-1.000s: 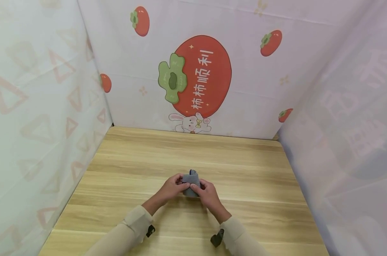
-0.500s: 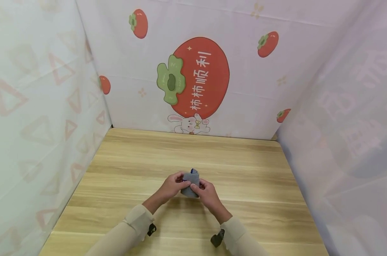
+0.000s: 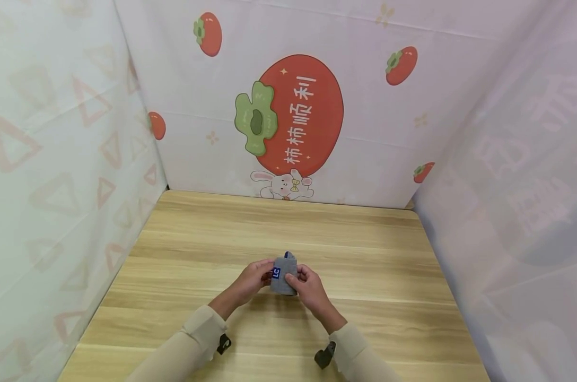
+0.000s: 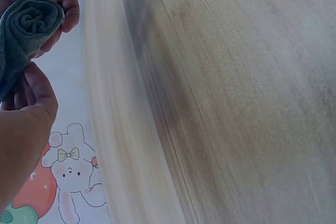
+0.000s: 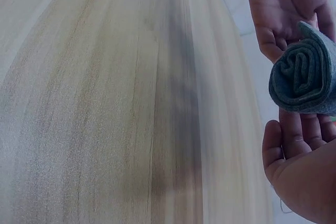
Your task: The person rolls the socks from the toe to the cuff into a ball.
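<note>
Short, thick grey felt-like cloth roll (image 3: 285, 270), wound snugly. Coiled layers plain at one end in both wrist views; outer edge slightly lifted in right wrist view. Small rectangular blue label (image 3: 276, 273) on outer face, white letters "LC" turned sideways. Blue-edged fold (image 3: 287, 255) poking out at top. Held over light wood-grain tabletop (image 3: 365, 254), about midway between its side edges.

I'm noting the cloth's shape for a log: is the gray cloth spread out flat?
No, the right wrist view shows the gray cloth rolled up, its end coiled.
</note>
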`<move>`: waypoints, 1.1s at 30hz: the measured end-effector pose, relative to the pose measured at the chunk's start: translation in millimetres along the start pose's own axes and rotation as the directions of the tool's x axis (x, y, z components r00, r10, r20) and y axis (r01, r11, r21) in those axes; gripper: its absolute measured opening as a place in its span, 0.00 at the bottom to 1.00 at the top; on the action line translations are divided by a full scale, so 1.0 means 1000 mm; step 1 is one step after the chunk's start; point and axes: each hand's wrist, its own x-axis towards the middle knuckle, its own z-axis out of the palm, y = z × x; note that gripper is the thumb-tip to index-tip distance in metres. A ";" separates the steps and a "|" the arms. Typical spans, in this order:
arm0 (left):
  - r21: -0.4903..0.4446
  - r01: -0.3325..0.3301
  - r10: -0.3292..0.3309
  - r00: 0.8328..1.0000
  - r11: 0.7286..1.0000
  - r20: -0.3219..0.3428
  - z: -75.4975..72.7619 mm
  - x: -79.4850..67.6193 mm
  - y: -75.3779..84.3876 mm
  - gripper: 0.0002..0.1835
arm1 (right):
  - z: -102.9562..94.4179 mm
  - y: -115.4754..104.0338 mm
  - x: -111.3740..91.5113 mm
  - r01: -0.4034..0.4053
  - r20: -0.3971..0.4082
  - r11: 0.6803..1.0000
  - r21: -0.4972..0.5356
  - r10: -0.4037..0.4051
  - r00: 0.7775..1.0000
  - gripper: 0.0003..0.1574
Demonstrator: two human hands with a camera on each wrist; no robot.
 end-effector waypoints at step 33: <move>0.298 -0.037 0.095 0.979 0.954 -0.182 0.015 -0.004 0.000 0.24 | -0.005 0.024 0.019 0.055 -0.101 0.968 -0.243 -0.081 0.992 0.20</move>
